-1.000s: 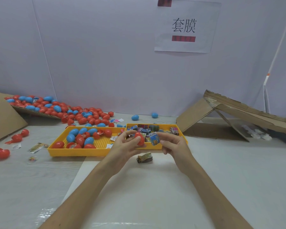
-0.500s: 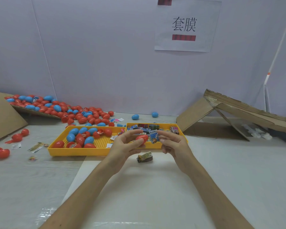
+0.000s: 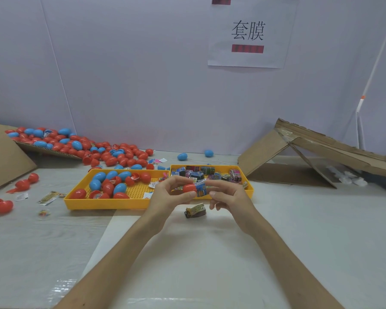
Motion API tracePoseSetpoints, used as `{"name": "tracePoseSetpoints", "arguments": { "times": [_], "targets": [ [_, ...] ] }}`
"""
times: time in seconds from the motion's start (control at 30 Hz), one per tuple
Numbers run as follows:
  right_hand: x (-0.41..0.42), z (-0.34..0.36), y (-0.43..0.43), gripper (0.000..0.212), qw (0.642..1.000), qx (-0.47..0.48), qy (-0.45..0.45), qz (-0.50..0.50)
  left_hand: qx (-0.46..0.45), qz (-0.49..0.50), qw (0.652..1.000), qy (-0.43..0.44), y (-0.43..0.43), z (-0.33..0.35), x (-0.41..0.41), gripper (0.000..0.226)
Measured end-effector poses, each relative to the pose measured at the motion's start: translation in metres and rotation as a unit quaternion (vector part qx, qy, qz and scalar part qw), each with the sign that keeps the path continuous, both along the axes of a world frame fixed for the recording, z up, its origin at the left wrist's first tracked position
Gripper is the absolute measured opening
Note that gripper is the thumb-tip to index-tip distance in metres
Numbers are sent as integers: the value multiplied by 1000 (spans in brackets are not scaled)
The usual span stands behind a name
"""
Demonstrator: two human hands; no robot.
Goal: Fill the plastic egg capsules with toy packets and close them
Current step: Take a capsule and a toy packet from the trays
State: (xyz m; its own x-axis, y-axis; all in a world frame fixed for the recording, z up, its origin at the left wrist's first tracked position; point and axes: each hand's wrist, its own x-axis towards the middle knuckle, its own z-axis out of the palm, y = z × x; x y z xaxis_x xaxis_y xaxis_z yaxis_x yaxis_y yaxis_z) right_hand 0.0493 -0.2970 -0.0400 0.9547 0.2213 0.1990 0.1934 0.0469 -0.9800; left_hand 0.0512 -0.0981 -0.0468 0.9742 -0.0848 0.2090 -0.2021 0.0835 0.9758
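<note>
My left hand (image 3: 169, 194) grips a red egg capsule (image 3: 188, 188) just in front of the yellow trays. My right hand (image 3: 228, 196) pinches a small blue toy packet (image 3: 201, 189) and holds it against the capsule's open end. The left yellow tray (image 3: 107, 202) holds several red and blue egg capsules (image 3: 111, 182). Several toy packets (image 3: 206, 172) fill the right yellow tray (image 3: 250, 188). One loose packet (image 3: 195, 211) lies on the table below my hands.
A large heap of red and blue eggs (image 3: 80, 147) spreads at the back left, partly on cardboard. Folded cardboard (image 3: 310, 152) stands at the right. Loose red eggs (image 3: 0, 205) and wrappers (image 3: 48, 197) lie at the far left. Two blue eggs (image 3: 182, 156) sit by the wall.
My two hands have come together. The blue packet, held apart from the red capsule before, now touches its open end.
</note>
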Motion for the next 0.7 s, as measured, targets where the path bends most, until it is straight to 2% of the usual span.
{"name": "tracePoseSetpoints", "arguments": {
  "times": [0.2, 0.3, 0.5, 0.7],
  "targets": [
    [2, -1, 1, 25, 997, -32, -44, -56, -12, -14, 1000, -13, 0, 2, -2, 15],
    [1, -3, 4, 14, 992, -56, -82, -77, 2, -14, 1000, -23, 0, 0, -1, 24],
    [4, -4, 1, 16, 983, -85, -114, -113, 20, -34, 999, -31, -1, -2, -1, 26],
    [3, -3, 1, 15, 984, -63, -123, -116, 20, -46, 998, -36, -2, 1, -3, 27]
  ]
}}
